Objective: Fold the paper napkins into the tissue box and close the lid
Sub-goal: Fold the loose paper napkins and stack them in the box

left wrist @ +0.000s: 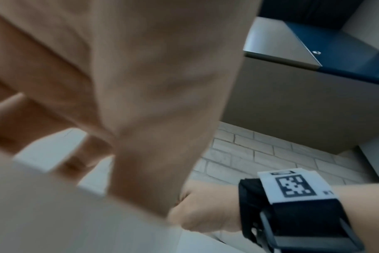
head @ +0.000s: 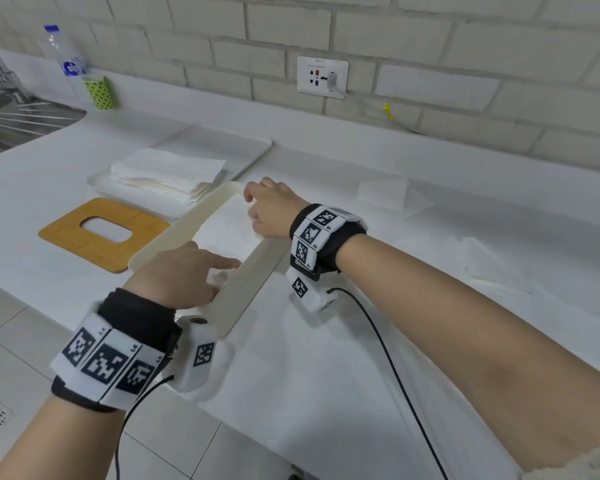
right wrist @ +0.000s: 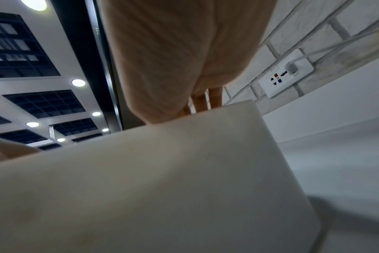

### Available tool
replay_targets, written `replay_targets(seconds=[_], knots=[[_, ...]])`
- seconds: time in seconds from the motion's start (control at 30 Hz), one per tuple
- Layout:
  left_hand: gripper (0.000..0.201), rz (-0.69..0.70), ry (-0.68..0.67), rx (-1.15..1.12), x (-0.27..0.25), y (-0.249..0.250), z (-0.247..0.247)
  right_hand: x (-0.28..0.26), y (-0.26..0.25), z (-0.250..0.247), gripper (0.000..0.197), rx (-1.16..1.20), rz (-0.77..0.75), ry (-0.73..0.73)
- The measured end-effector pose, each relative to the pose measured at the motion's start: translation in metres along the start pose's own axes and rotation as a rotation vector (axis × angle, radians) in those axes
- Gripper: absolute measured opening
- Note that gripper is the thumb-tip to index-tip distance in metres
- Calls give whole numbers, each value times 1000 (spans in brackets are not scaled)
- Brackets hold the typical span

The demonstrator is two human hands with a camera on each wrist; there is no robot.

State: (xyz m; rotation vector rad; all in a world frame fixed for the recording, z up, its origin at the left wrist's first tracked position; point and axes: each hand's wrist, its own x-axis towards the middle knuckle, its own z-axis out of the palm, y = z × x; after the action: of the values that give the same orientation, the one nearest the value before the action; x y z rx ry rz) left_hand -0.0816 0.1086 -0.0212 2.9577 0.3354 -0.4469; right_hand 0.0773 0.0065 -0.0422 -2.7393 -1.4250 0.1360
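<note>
A cream tissue box point(head: 250, 282) stands open on the white counter, with a white napkin point(head: 229, 230) lying inside. My left hand point(head: 187, 271) is at the box's near end, its forefinger straight and pressing the napkin's crumpled near edge down. At the far end my right hand point(head: 271, 209) reaches in with curled fingers on the napkin's far edge. The bamboo lid point(head: 66, 230), with an oval slot, lies flat left of the box. A stack of napkins point(head: 167, 174) sits on a white tray point(head: 222, 140) behind. In the right wrist view the box wall point(right wrist: 162, 188) hides the fingertips.
Loose napkins point(head: 385, 194) lie on the counter to the right, and more point(head: 492, 261) nearer me. A water bottle point(head: 63, 57), a green cup point(head: 99, 91) and a sink point(head: 14, 112) are at the back left. A wall outlet point(head: 323, 76) is behind. The counter's edge runs along the near left.
</note>
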Motion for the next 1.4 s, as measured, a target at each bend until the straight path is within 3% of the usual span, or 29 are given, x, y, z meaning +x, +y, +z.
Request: replay_targets(seconds=[0.13, 0.37, 0.77, 0.9, 0.97, 1.03, 1.1, 1.2, 1.3, 1.4], knots=[[38, -21, -31, -39, 2, -2, 0, -7, -4, 1, 38, 97, -16, -149], [38, -10, -81, -18, 5, -4, -1, 0, -6, 2, 59, -12, 69, -314], [41, -34, -193, 5, 3, 2, -1, 7, -18, 0, 55, -137, 129, -385], [31, -30, -152, -95, -8, 1, -3, -8, -9, -12, 30, -10, 76, -254], [30, -30, -101, -175, -20, 2, -7, -29, 1, -18, 36, 56, 67, -114], [31, -11, 18, -256, -32, 11, -13, -56, 12, -25, 44, 90, 90, -2], [33, 46, 180, -308, -41, 27, -16, -88, 24, -28, 39, 97, 165, 16], [33, 209, 311, -427, -40, 56, -9, -129, 44, -21, 29, 37, 341, -85], [27, 311, 283, -480, -22, 83, 6, -160, 55, -10, 29, -34, 471, -212], [24, 359, 201, -438, -2, 109, 20, -189, 58, 4, 42, -95, 549, -409]])
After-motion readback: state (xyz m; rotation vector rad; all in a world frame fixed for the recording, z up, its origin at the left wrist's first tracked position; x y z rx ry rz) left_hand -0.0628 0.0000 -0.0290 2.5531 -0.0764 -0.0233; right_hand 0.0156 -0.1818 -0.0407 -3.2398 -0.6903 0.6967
